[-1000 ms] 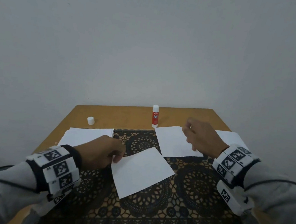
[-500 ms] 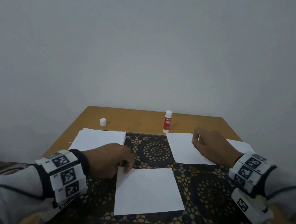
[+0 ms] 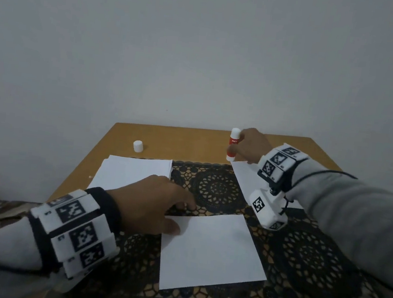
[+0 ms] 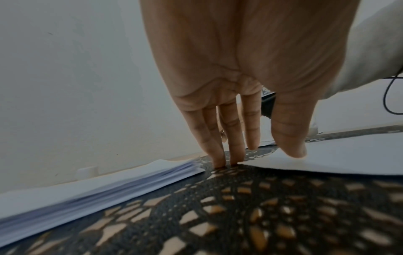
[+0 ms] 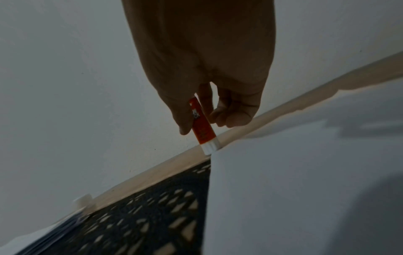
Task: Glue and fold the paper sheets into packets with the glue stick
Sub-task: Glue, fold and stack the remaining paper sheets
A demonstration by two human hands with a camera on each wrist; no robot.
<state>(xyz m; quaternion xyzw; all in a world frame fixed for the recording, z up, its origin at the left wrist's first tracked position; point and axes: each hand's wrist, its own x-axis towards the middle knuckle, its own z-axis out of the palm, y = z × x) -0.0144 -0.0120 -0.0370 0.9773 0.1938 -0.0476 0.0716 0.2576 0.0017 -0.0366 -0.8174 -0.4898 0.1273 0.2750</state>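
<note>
The right hand (image 3: 249, 146), at upper right of the head view, curls its thumb and fingers round the glue stick (image 3: 233, 144), which stands upright on the counter (image 3: 191, 143) with its long axis vertical; the wrist view is dim, so whether the base has lifted clear is hard to tell. The left hand (image 3: 150, 204) lies open at lower left, fingers straight, thumb pressing the upper left corner of the single sheet (image 3: 211, 252) on the black lace mat (image 3: 312, 258). That sheet lies below and left of the stick, well apart from it, so the right hand must carry the stick down towards frame centre. Half a second earlier the right hand rested on the right-hand papers (image 3: 243, 178), the stick standing untouched. The white cap (image 3: 138, 146) sits apart, beyond the paper stack (image 3: 135, 171).
</note>
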